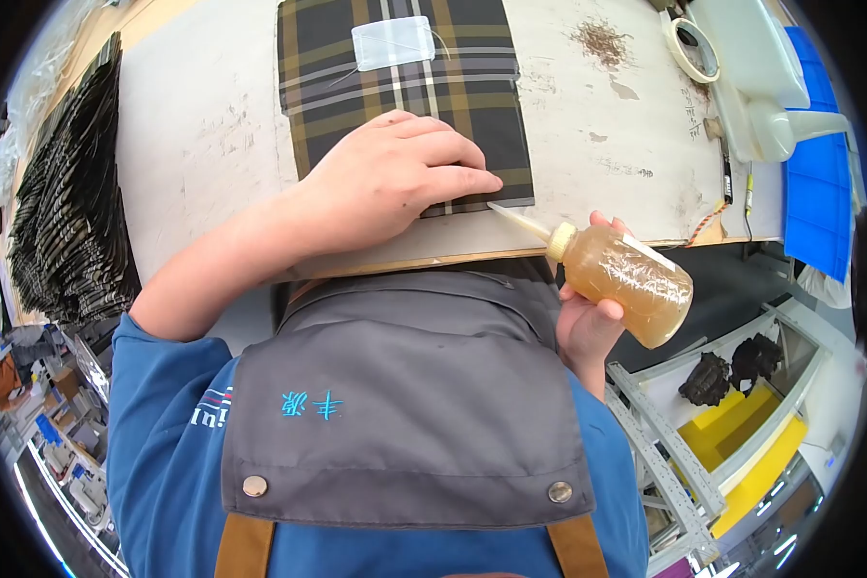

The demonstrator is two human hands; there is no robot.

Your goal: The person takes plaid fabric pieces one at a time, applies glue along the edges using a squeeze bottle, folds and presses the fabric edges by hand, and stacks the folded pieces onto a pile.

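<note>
My left hand (395, 173) lies palm down on a plaid fabric piece (323, 43) in black, brown and white. Its fingers rest on the cloth, with one digit stretched toward the fabric's near right corner. In my right hand (588, 328) is a squeeze glue bottle (636, 279) of cloudy amber liquid, tilted with its pale nozzle (520, 220) pointing at the near edge of the cloth. The nozzle tip is at that edge, close to my left fingertip; whether it touches cannot be made out. A small white translucent patch (393, 43) with loose threads sits higher on the fabric.
A tall stack of folded plaid pieces (72, 193) stands at the left. On the right are a tape roll (694, 50), a white spouted bottle (771, 125), pens (726, 178) and a blue bin (819, 164). The table's near edge (433, 260) runs before my apron.
</note>
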